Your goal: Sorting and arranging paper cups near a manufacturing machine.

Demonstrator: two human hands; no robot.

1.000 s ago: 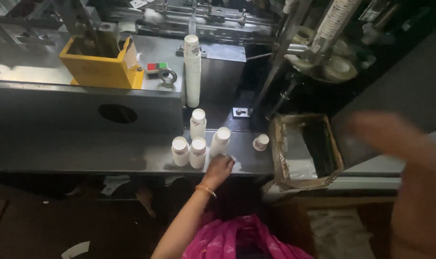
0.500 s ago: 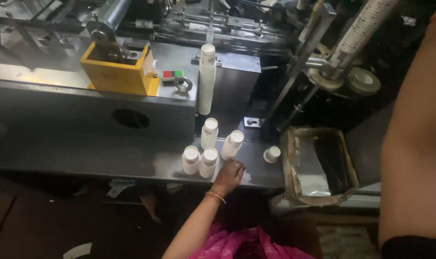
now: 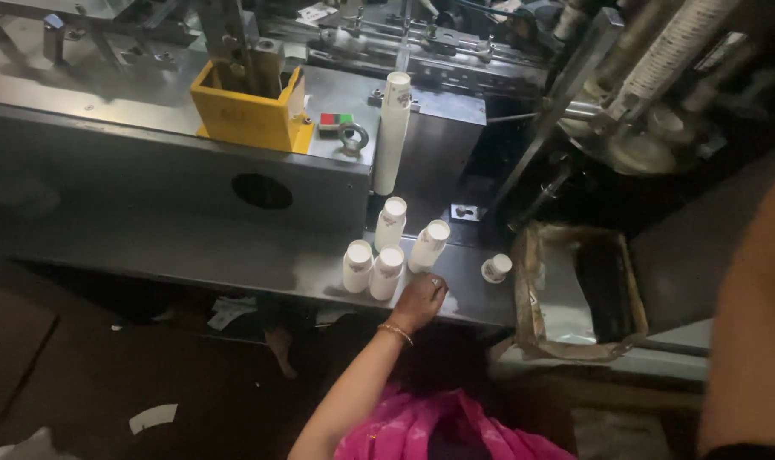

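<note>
A view from above of a grey metal machine ledge (image 3: 234, 255) that runs across the middle of the frame. Near the centre, the person's left hand (image 3: 421, 296) rests palm down on the front edge of the ledge, fingers loosely curled and holding nothing; a thin bangle circles the wrist, and the forearm leads down to a pink garment at the bottom centre.

Just above the hand stand four short stacks of white paper cups (image 3: 386, 271), close together, the nearest one just beside the fingertips; whether it touches them cannot be told. A single small cup (image 3: 495, 268) lies tilted a little to the right, apart from the group. Behind them, a tall stack of cups (image 3: 392, 132) rises upright against the machine.

In the upper left sits a yellow box (image 3: 247, 115) with red and green buttons (image 3: 335, 121) beside it. To the right of centre is an open cardboard box (image 3: 575, 294) lined with clear plastic.

At the far right edge a blurred forearm fills the frame; the right hand itself is out of sight.
</note>
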